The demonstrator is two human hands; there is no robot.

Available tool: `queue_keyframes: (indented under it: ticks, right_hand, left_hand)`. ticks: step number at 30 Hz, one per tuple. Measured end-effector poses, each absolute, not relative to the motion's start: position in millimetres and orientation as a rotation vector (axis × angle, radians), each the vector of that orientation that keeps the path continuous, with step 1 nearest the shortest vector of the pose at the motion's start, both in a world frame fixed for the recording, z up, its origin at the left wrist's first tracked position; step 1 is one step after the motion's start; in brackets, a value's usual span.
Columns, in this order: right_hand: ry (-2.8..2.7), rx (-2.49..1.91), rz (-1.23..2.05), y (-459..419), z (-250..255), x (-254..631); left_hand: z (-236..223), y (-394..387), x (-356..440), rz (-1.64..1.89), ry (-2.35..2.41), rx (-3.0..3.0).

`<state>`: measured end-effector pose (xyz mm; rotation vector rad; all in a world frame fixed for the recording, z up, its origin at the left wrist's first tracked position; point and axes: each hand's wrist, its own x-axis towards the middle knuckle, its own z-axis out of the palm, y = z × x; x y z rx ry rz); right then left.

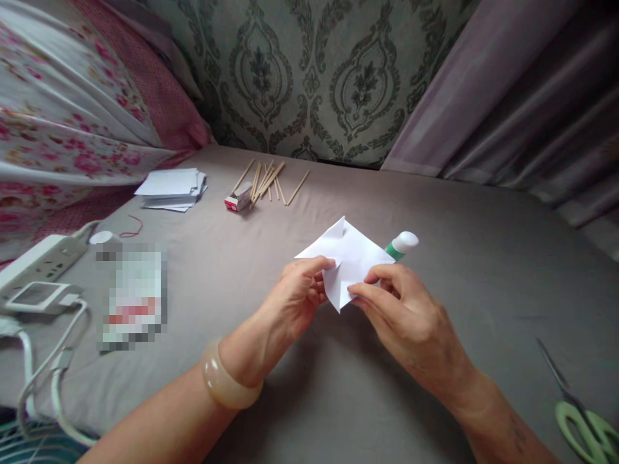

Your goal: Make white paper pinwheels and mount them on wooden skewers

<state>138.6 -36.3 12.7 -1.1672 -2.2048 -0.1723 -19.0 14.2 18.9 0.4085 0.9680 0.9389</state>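
A white sheet of paper point(355, 248), cut and partly folded at its corners, is held up between both hands over the cloth-covered surface. My left hand point(302, 290) pinches its left side, thumb on top and fingers curled beneath. Near the paper's lower right edge, the thumb and fingers of my right hand point(406, 309) close on a flap. Just behind the paper's right corner lies a glue stick point(403, 243) with a white cap and a green body, partly hidden by the paper.
Several wooden sticks point(268, 180) lie at the back beside a small red-and-white box point(238, 197). A stack of white paper point(171, 188) sits back left. Left are a power strip point(46, 258), a charger point(41, 296) with cables and a blurred-out item point(135, 290). Green-handled scissors point(575, 412) lie front right.
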Motion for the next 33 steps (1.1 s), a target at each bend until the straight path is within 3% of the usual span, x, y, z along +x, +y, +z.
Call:
queue_keyframes:
  ticks: [13, 33]
  right_hand:
    - [-1.913, -1.251, 0.064, -37.8, 15.0, 131.9]
    - [-1.826, -1.422, 0.064, -39.2, 16.9, 129.2]
  left_hand:
    - [13.5, 4.7, -17.2, 0.973, 0.858, 0.542]
    - [6.4, -0.9, -10.0, 0.919, 0.880, 0.618]
